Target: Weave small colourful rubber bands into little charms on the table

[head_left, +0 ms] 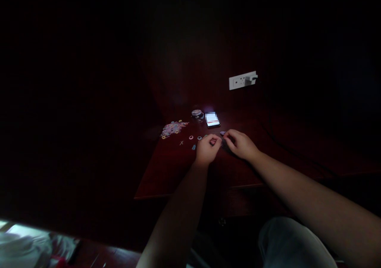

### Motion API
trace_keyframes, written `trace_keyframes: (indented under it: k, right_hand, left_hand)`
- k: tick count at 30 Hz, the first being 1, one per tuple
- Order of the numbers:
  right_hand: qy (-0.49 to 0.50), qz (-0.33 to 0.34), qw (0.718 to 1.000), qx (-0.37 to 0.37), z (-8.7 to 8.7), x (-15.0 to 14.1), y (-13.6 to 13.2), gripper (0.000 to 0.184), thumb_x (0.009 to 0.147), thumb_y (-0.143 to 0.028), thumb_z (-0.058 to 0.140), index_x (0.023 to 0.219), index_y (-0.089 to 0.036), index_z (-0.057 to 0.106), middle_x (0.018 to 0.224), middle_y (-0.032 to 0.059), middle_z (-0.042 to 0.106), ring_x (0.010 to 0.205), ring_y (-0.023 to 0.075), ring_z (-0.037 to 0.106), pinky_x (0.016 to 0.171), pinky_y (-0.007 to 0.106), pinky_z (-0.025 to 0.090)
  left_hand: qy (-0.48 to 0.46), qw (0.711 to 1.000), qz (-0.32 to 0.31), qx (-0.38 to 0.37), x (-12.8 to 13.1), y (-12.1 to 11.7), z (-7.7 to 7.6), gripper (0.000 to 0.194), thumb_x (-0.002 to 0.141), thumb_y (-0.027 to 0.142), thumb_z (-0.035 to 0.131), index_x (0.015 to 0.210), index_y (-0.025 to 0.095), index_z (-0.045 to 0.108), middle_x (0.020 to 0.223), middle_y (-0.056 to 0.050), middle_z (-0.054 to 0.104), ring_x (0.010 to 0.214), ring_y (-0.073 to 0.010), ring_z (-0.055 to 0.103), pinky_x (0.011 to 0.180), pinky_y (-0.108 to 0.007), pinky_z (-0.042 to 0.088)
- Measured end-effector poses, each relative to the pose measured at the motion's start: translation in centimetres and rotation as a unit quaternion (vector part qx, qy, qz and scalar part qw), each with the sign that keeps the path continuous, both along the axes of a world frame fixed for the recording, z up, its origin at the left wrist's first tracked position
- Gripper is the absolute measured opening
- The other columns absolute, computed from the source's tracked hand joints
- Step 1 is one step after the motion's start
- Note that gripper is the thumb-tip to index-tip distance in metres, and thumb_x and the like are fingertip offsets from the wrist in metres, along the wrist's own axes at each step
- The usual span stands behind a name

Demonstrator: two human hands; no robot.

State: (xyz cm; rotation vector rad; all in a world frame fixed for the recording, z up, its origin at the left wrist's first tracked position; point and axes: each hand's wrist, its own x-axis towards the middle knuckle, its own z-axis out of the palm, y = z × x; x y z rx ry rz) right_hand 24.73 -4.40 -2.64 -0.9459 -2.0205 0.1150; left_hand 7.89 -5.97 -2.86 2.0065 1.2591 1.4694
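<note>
Over the dark red table (175, 173), my left hand (207, 148) is closed, its thumb and fingertips pinched together. My right hand (240, 143) faces it, also pinched, with the fingertips a short gap away. Whatever sits between the fingers is too small and dark to name. Just left of my left hand lie a pink ring-shaped piece (191, 137), a dark-rimmed ring-shaped piece (199, 138), a small blue piece (193, 147) and a crossed pale piece (181, 143). A purplish piece (222, 133) shows beside my right fingertips.
A pile of small pastel pieces (174, 129) spreads at the table's left edge. Behind my hands stand a round lidded jar (197, 115) and a lit phone (212, 119). A white wall socket (242, 80) holds a plug, and a dark cable runs along the right.
</note>
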Motion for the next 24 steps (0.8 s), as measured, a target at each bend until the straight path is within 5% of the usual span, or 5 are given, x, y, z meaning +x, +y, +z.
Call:
trace_keyframes:
  k: [13,24]
  right_hand:
    - [-0.007,0.001,1.000,-0.007,-0.15,0.05,0.04,0.010,0.088,-0.023,0.049,0.083,-0.021,0.057,0.080,0.0060,0.065,0.074,0.0201,0.060,0.072,0.030,0.045]
    - [-0.004,0.005,1.000,-0.011,-0.51,0.06,0.34,0.009,0.088,-0.025,0.050,0.084,-0.022,0.058,0.078,0.0047,0.066,0.073,0.0196,0.061,0.071,0.031,0.047]
  left_hand:
    - [0.030,0.999,0.017,0.040,-0.13,0.05,-0.04,0.017,0.076,0.018,0.065,0.092,0.018,0.067,0.088,-0.003,0.070,0.071,-0.0120,0.057,0.071,-0.024,0.046]
    - [0.033,0.999,0.010,0.020,-0.18,0.25,-0.31,0.010,0.081,0.022,0.061,0.085,0.018,0.068,0.080,-0.002,0.069,0.070,-0.0121,0.059,0.069,-0.024,0.047]
